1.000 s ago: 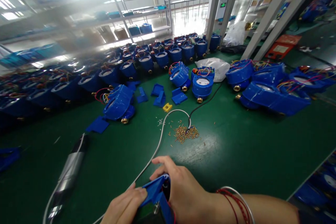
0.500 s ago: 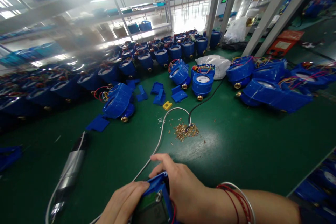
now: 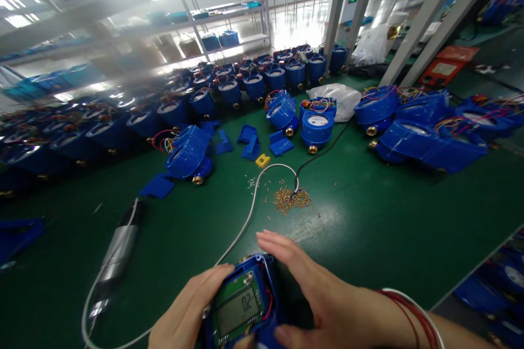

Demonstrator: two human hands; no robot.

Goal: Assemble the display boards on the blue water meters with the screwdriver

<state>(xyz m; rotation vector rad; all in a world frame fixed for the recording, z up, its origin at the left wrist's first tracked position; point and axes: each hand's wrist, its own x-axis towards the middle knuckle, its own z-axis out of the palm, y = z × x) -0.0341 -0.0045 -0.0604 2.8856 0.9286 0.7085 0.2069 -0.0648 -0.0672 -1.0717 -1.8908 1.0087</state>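
As hands point(image 3: 188, 313) cradle meter point(image 3: 241, 305), green bench point(image 3: 388, 229) by shelving point(image 3: 229, 13) bears screws point(image 3: 291, 199)

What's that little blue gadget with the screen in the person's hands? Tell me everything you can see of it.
It is a blue meter unit: a glossy plastic housing, open on top, so a green circuit board and a grey display showing what looks like "02" face upward. A thin red wire curves along its right inner wall. It sits slightly turned, over the green table. The left hand grips its left side and the right hand cups its right.
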